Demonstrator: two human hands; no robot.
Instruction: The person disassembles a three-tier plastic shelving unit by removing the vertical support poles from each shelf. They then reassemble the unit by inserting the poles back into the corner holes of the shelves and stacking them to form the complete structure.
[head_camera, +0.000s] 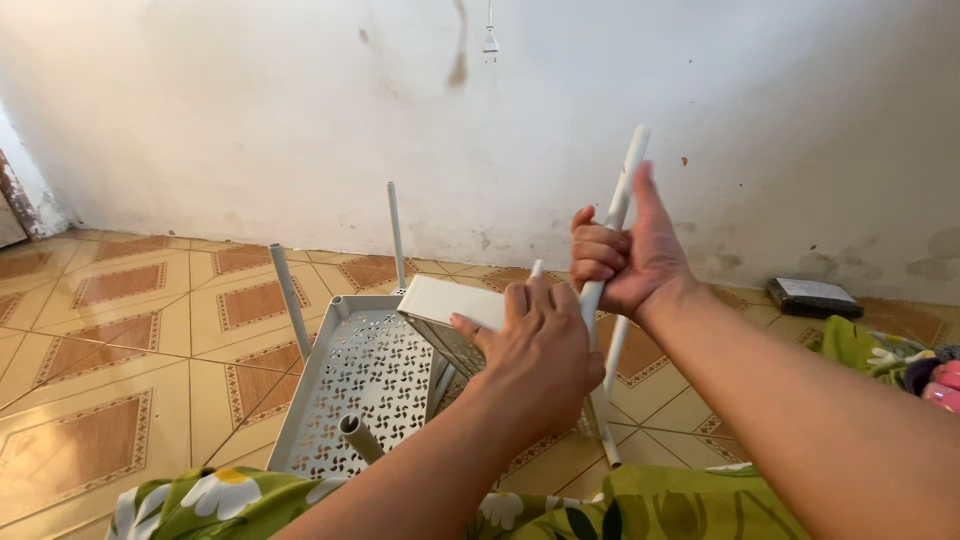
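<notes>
My right hand (625, 262) grips a white plastic tube (629, 170) that stands upright, slightly tilted. My left hand (535, 345) holds the corner of a white perforated tray (440, 305), tilted up on its side against the tube. Below it a second white perforated shelf tray (350, 390) lies flat on the tiled floor, with white tubes (290, 300) standing in its corner sockets. One more tube (360, 437) pokes up at the near edge.
A patterned orange and cream tile floor (120, 340) runs to a stained white wall (250, 110). A dark flat box (812, 296) lies by the wall at the right. Green flowered cloth (660, 505) covers my lap.
</notes>
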